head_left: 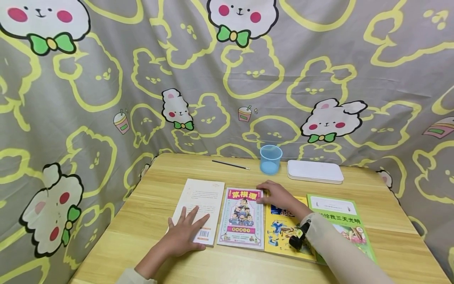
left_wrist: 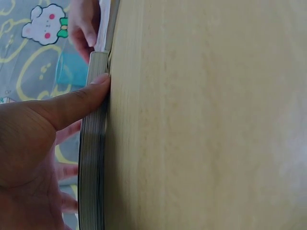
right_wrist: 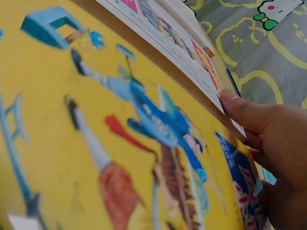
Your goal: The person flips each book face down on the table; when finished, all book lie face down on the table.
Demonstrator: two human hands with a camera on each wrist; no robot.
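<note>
A white paperback with a barcode lies at the left of a row of books. My left hand rests on it with spread fingers; in the left wrist view the thumb presses against the edge of its thick page block. Beside it lies a pink-and-white book with cartoon figures. My right hand pinches that book's upper right corner, thumb on the cover and the other fingers at the edge, partly hidden. Under my right forearm are a yellow book and a green book.
Behind the books stand a blue translucent cup and a white flat case. A dark pencil lies left of the cup. A patterned grey curtain hangs around the wooden table.
</note>
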